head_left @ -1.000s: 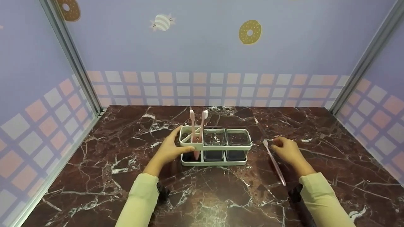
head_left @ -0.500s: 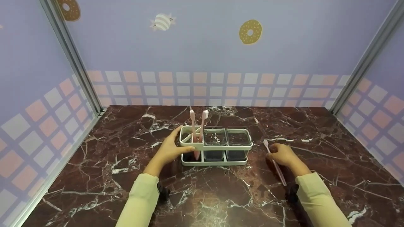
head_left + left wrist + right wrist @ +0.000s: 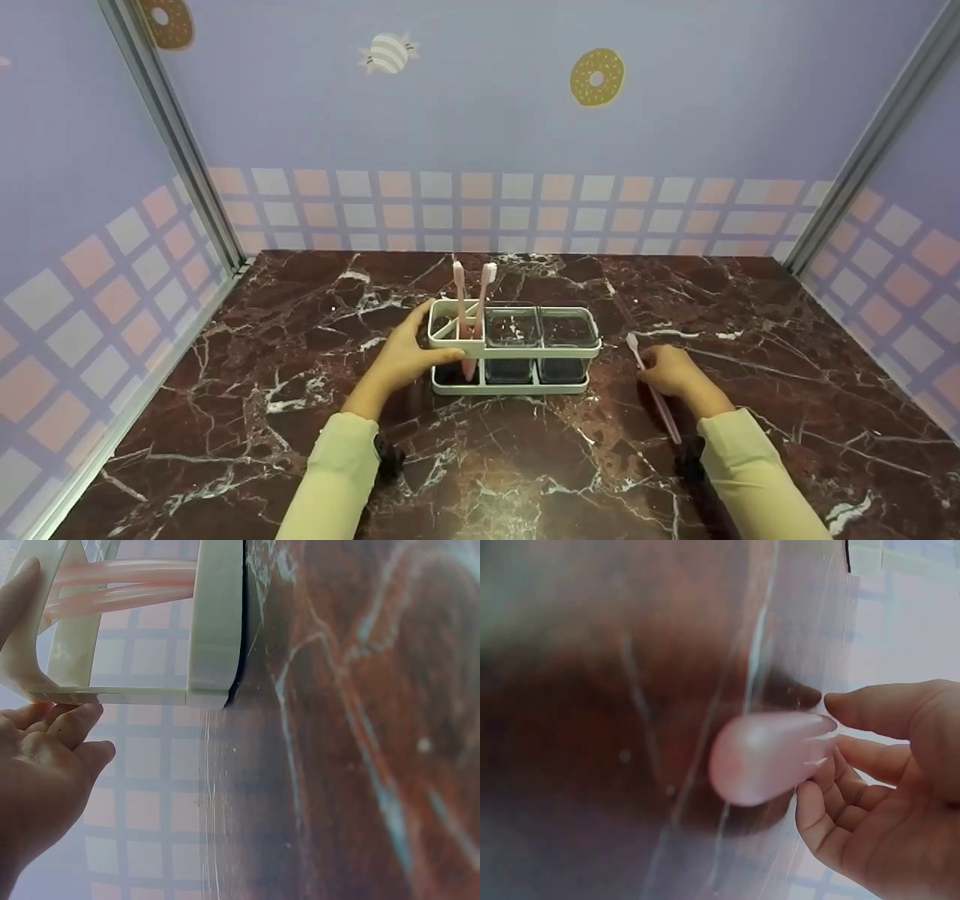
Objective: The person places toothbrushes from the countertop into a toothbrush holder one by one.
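Note:
My left hand (image 3: 401, 358) grips the left end of a pale green toothbrush holder (image 3: 540, 352), thumb along the front of its upper rim and fingers at the side and back. Two pink toothbrushes (image 3: 460, 292) stand heads up in the holder's left section. In the left wrist view, their handles (image 3: 124, 604) slant inside the frame (image 3: 217, 622). On the right, another pink toothbrush (image 3: 663, 411) lies on the tabletop, its head pointing away from me. My right hand (image 3: 675, 373) pinches its handle (image 3: 769, 757) between thumb and curled fingers, low over the surface.
The dark red marbled tabletop (image 3: 480, 465) runs back to a lilac wall (image 3: 480, 112) with a checked border. Side panels rise at left and right on metal posts (image 3: 169, 135). Clear cups (image 3: 568, 330) fill the holder's middle and right sections.
My right hand has moved left and toward me, from beside the loose toothbrush's head onto its handle, and its fingers have closed there. The left hand and the holder stay in place.

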Motion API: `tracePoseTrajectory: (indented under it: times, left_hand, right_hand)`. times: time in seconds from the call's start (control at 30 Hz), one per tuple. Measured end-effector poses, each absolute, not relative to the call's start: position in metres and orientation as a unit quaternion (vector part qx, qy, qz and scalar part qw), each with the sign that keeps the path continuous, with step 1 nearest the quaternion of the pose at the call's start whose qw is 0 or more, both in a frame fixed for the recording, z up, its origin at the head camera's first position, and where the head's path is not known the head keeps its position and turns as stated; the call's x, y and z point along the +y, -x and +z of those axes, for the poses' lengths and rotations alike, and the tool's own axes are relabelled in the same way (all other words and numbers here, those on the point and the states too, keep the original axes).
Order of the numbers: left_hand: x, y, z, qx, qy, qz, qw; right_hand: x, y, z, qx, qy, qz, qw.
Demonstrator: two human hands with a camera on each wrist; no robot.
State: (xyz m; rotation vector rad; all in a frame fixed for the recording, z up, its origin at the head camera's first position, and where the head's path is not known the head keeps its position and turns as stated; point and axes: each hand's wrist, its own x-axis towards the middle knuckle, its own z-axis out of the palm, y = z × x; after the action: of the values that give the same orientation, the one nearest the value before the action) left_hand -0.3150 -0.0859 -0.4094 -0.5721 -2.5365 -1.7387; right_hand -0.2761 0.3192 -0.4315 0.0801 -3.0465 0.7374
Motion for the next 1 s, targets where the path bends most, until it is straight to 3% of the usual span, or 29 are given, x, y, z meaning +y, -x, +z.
tracePoseTrajectory:
  times: [0.47,1.0]
  left_hand:
    - [-0.085,0.314,-0.409,-0.803,0.19,-0.565,0.006]
    - [-0.085,0.315,-0.409,-0.81,0.181,-0.558,0.005]
  right_hand:
    - [0.316,0.277,-0.426,-0.97,-0.03,0.241,0.026]
    - [0.305,0.28,-0.37,-0.952,-0.035,0.296,0.074]
